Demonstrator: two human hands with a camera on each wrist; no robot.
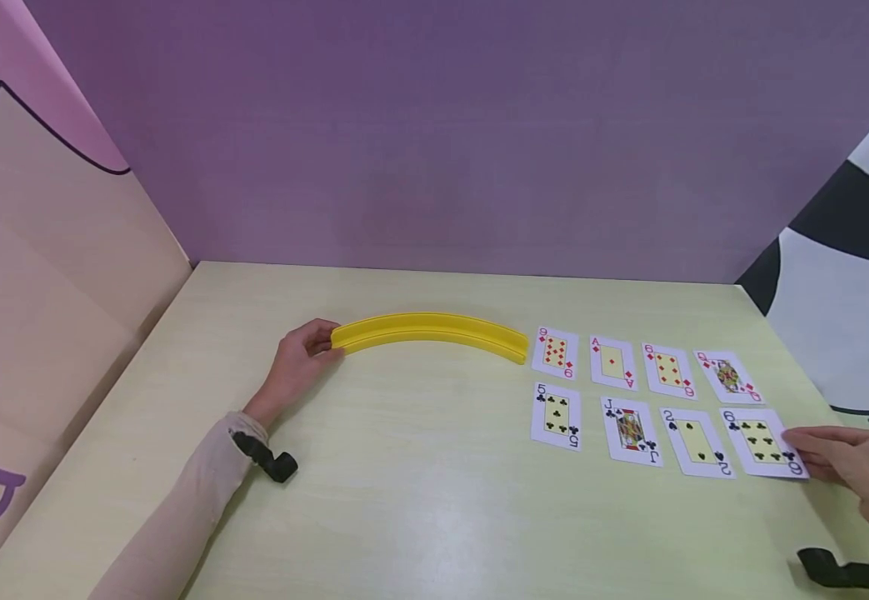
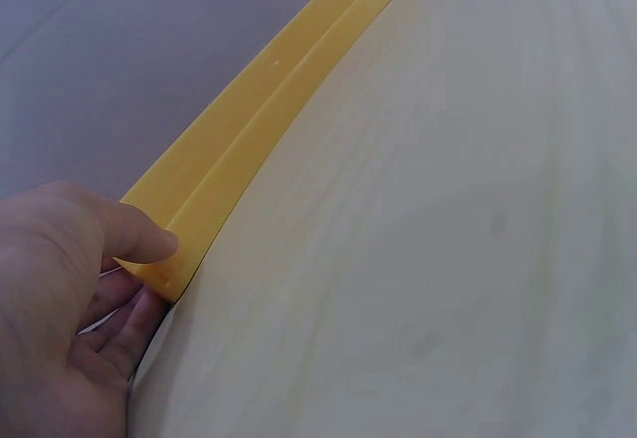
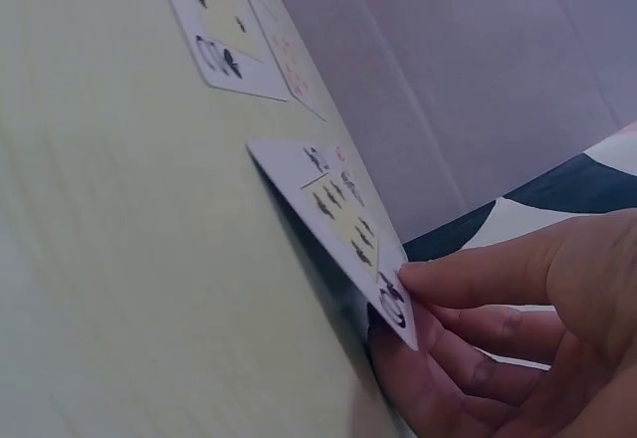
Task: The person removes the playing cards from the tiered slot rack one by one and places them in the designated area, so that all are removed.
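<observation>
The right hand (image 1: 857, 467) sits at the near right corner of the bench (image 1: 404, 500), its thumb on top and fingers beneath the outer corner of the six of clubs (image 1: 762, 442) — a pinch, and the right wrist view shows that edge of the card lifted off the surface while the far edge rests down. The left hand (image 1: 299, 362) is well apart on the other side, thumb pressed on the left end of the yellow card holder (image 1: 430, 331) with the fingers curled under and behind that end. So the held card lies at the far right, and the holder lies to its left and a little farther back; the holder's long axis runs left to right in a shallow arc bowed away from the person, its right end just beside the nine of diamonds (image 1: 556, 352). The right hand is the nearer one to every card; the left is nearer only to the holder. The holder is the one container here — its stepped slot shows nothing in it in the head or left wrist views. The cards lie face up in two rows of four: nine, ace (image 1: 612, 362), six of diamonds (image 1: 668, 370) and a queen (image 1: 729, 377) behind; five of clubs (image 1: 556, 415), jack (image 1: 631, 430), two of spades (image 1: 696, 442) and the lifted six in front.
</observation>
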